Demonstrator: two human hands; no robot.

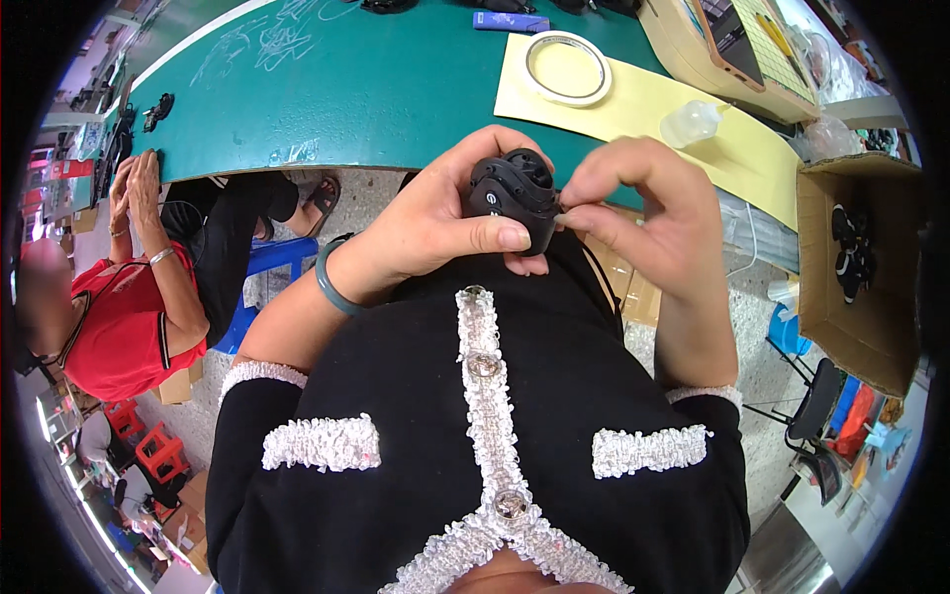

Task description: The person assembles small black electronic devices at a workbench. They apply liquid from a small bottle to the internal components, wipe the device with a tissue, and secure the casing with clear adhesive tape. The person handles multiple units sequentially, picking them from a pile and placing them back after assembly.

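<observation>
My left hand [435, 213] is wrapped round a black, rounded device [515, 198] with a ridged, knob-like top and small pale markings on its side. Its thumb lies across the front of the casing, and it is held just off the table's near edge. At the casing's right side, my right hand [648, 213] has thumb and forefinger pinched together, touching or very close to it. Whatever is between those fingertips is too small to make out. A thin black cord [601, 282] hangs below, against my dark top; where it joins is hidden.
On the green table [346, 89] lie a yellow sheet [524, 89], a tape roll [567, 67], a clear squeeze bottle [691, 123] and a blue box [511, 22]. An open cardboard box [816, 257] stands at right, black parts inside. A person in red [134, 317] sits at left.
</observation>
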